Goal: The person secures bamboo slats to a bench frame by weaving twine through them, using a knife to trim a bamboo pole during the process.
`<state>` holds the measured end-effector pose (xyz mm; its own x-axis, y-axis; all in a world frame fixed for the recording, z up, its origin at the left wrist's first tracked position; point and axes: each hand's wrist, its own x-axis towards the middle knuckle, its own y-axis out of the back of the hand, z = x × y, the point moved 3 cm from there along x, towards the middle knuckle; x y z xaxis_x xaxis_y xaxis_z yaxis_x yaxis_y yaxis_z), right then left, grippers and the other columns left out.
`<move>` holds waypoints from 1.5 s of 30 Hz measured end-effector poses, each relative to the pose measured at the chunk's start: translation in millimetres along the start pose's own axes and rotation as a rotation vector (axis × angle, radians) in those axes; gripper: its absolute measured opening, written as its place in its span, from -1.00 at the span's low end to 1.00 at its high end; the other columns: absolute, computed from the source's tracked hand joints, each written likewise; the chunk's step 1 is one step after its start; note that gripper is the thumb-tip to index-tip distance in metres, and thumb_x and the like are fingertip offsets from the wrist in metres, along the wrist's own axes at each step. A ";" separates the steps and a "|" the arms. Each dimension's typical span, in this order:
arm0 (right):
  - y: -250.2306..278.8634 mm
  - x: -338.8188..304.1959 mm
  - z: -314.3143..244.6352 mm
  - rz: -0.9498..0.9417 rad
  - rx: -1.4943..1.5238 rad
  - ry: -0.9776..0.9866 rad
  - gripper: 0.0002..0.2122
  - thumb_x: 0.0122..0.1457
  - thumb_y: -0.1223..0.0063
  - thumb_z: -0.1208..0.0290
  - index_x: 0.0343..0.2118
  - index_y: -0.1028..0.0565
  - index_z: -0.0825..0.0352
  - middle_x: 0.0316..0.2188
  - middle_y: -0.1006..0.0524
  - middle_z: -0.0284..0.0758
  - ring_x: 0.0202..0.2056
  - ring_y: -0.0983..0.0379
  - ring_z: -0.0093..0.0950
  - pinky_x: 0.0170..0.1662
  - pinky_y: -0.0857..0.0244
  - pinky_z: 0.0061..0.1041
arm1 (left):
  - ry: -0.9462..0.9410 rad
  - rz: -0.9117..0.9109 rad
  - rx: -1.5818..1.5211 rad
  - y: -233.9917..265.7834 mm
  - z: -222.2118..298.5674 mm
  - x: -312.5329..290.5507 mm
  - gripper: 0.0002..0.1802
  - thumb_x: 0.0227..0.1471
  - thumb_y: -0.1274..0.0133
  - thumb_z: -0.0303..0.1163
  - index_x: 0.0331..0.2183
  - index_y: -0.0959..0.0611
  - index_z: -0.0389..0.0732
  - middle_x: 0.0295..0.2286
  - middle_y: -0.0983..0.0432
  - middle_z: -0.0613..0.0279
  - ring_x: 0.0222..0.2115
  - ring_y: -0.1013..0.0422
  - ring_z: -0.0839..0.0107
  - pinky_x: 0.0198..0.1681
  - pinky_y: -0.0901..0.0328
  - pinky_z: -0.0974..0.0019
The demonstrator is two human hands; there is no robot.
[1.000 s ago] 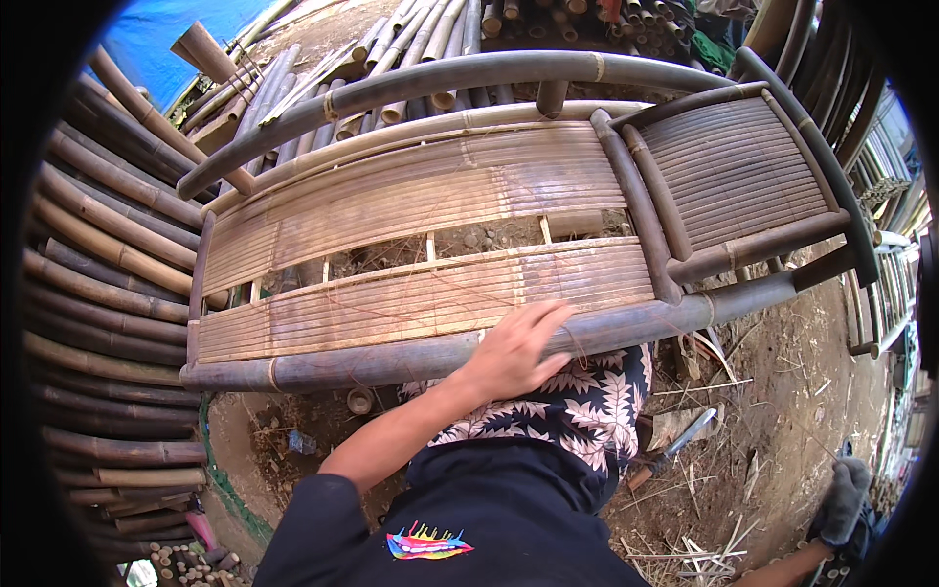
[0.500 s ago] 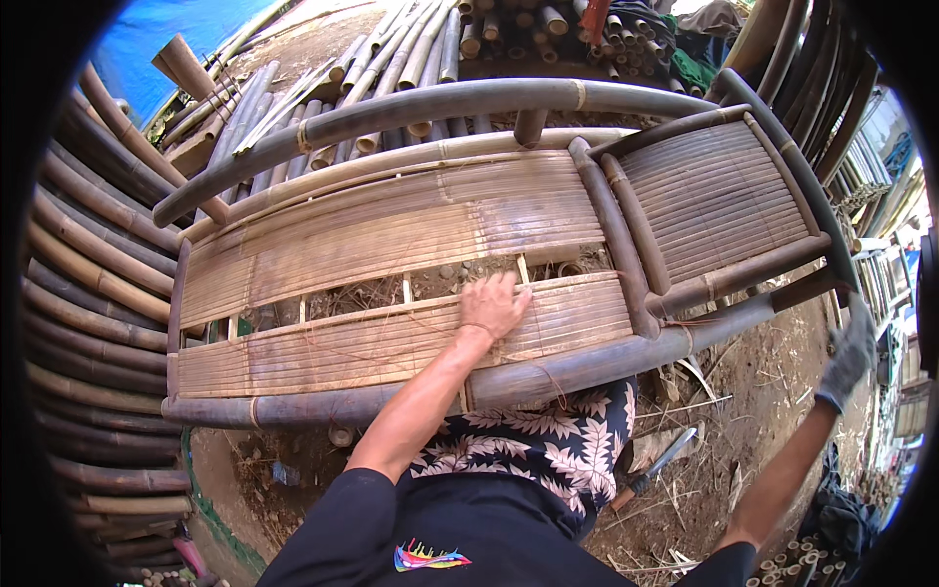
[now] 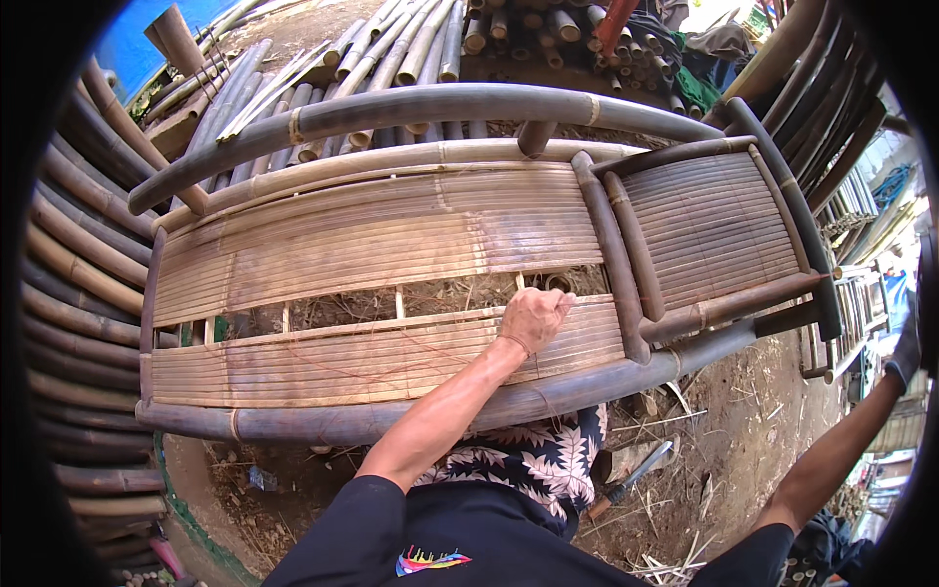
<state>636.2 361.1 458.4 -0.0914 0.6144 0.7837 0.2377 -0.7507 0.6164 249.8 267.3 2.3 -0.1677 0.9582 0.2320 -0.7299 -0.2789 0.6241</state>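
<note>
A long bamboo lounger stretches across the view in front of me, with a slatted seat and a slatted headrest panel at its right end. My left hand is bare and closed over the near band of slats, beside the lengthwise gap; what its fingers hold, if anything, is hidden. Thin reddish strands lie loosely across those slats. Far out to the right, my right hand wears a dark grey glove at the picture's dark rim, its fingers indistinct.
A knife with a pale blade rests on the littered earth below the lounger. Dark bamboo poles line the left side. Further bamboo poles are piled beyond the backrail. A blue sheet shows at top left.
My left hand has shifted right along the near slats, and its spread fingers have closed. My gloved right hand has swung farther out to the right. The view has shifted slightly.
</note>
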 end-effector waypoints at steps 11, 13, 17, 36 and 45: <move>-250.5 -322.7 -220.9 -1.334 0.891 -0.029 -0.24 0.02 -0.40 0.17 0.22 -0.29 0.44 -0.12 -0.57 -0.07 -0.15 -0.55 -0.29 0.02 -0.47 -0.35 | -0.060 0.025 0.230 17.5 9.2 -10.5 -0.63 0.31 0.13 -0.15 -0.41 -0.56 -0.20 -0.50 -0.49 0.14 -0.46 -0.48 0.21 -0.30 -0.43 0.11; -261.3 -324.5 -207.4 -1.342 1.046 -0.341 -0.50 0.09 -0.34 0.22 0.01 -0.47 0.44 -0.30 -0.59 -0.22 -0.34 -0.53 -0.46 -0.19 -0.51 -0.46 | 0.105 0.028 0.268 33.0 -20.6 -14.9 -0.63 0.33 0.22 -0.22 -0.36 -0.58 -0.21 -0.46 -0.51 0.07 -0.42 -0.50 0.13 -0.25 -0.44 0.06; -291.8 -295.7 -163.3 -0.874 1.065 -0.381 -0.79 0.15 -0.26 0.30 -0.32 -0.65 0.38 -0.53 -0.58 -0.35 -0.47 -0.53 -0.54 -0.44 -0.43 -0.51 | 0.448 -0.227 0.245 39.6 -58.0 -9.2 -0.73 0.20 0.12 -0.34 -0.26 -0.65 -0.23 -0.29 -0.60 -0.11 -0.23 -0.55 0.00 -0.13 -0.44 0.03; -354.4 -338.6 -268.5 -0.969 0.641 0.324 -0.81 0.05 -0.11 0.27 -0.34 -0.67 0.20 -0.33 -0.62 -0.16 -0.25 -0.55 -0.15 -0.14 -0.41 -0.19 | 0.556 -0.372 -0.093 19.5 -116.6 20.5 -0.77 -0.09 -0.26 -0.24 -0.35 -0.79 -0.13 -0.41 -0.68 0.14 -0.34 -0.58 0.30 -0.21 -0.44 0.26; -339.5 -355.3 -273.7 -0.779 0.787 0.378 -0.79 -0.05 -0.19 0.19 -0.39 -0.68 0.16 -0.29 -0.62 -0.28 -0.17 -0.53 -0.23 -0.07 -0.37 -0.23 | 0.854 -0.346 -0.795 37.6 -105.8 19.9 -0.83 0.07 -0.18 -0.33 -0.33 -0.76 -0.20 -0.41 -0.69 0.22 -0.39 -0.61 0.41 -0.31 -0.37 0.33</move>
<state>323.3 331.2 -8.1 -0.7270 0.6315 0.2696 0.5117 0.2365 0.8260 149.0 282.7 -48.6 -0.0474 0.7916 -0.6092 -0.9747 -0.1701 -0.1451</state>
